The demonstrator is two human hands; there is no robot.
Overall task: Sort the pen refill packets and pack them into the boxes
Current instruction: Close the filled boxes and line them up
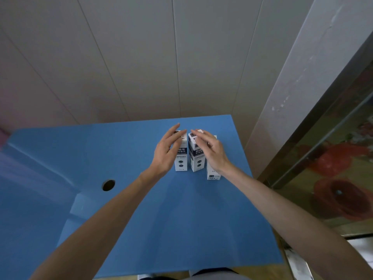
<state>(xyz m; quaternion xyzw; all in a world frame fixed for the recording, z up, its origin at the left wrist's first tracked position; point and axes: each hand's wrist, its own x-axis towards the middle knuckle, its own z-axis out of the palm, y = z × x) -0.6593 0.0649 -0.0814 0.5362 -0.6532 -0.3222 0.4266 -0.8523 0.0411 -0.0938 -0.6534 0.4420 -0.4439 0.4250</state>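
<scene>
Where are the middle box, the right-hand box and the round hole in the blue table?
middle box (196,163): head view, lower front face.
right-hand box (213,176): head view, bottom label.
round hole (108,185): head view, its dark centre.

I see a blue table (181,219) filling the near and middle part of my view, its far edge close to a pale panelled wall (141,57) with thin vertical seams. A round dark hole (108,185) sits in the tabletop on the left side. Further left, a lighter blue strip (40,156) runs diagonally across the surface. On the right stands a white pillar (298,87) with chipped paint, and beyond it a dark-framed glass pane (333,158) showing blurred red shapes (343,199) behind it
</scene>
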